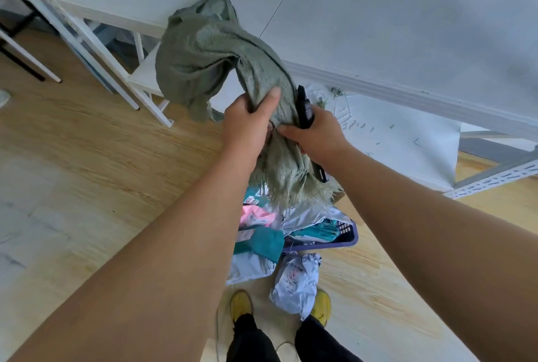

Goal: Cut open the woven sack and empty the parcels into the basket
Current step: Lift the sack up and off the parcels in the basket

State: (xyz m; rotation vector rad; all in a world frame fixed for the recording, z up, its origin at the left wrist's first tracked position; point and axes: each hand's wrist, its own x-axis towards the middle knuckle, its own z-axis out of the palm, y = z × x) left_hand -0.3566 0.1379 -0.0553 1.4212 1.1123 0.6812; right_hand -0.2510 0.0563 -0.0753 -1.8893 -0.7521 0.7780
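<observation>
Both hands are clenched on the limp green woven sack (221,55), held up with its frayed cut mouth hanging over the purple basket (346,240) at six o'clock: the left hand (247,122) bunches the cloth, while the right hand (317,134) pinches it alongside a black utility knife (304,112). Parcels (262,230) are heaped in the basket, and one grey parcel (295,283) is seen lying on the floor at six o'clock of it. The sack would best be shaken with its mouth kept centred over the basket and the knife kept clear of the cloth, judging from the spill.

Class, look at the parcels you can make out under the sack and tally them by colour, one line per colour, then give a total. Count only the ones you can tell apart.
Pale grey-blue parcels: 3
Teal parcels: 2
Pink parcel: 1
Total: 6 told apart; others may lie hidden under the woven sack and in the basket.
</observation>
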